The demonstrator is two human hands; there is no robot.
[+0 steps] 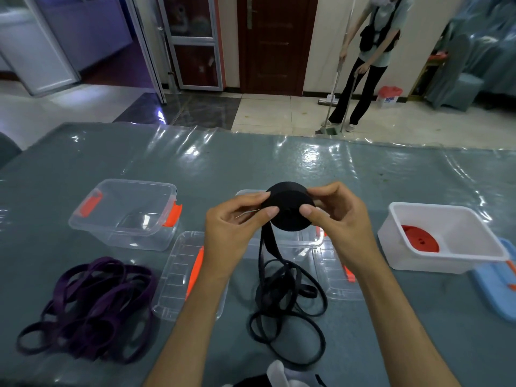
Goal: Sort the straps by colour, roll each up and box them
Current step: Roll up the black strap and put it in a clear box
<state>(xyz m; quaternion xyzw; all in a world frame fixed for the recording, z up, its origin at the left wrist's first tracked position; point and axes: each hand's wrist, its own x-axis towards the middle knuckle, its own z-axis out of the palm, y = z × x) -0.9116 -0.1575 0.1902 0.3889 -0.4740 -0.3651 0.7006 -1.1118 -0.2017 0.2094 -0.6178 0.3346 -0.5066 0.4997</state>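
A thick roll of black strap [290, 212] is held up above the table centre, its flat face toward me. My left hand [237, 224] pinches its left side with thumb and fingers. My right hand [335, 216] grips its right side, thumb on the face. The loose tail of the black strap [287, 297] hangs down into a tangled heap on the table. A purple strap [89, 308] lies in a loose pile at the left. A rolled red strap [420, 238] lies in the white box [474, 247] at the right.
An open clear box with orange clips [83, 219] stands at the left, a second clear box [304, 243] sits behind my hands. Clear lids [176, 275] [335, 286] lie flat beside them. A blue lid [494, 291] lies at the far right. A person with a mop [374, 51] stands beyond the table.
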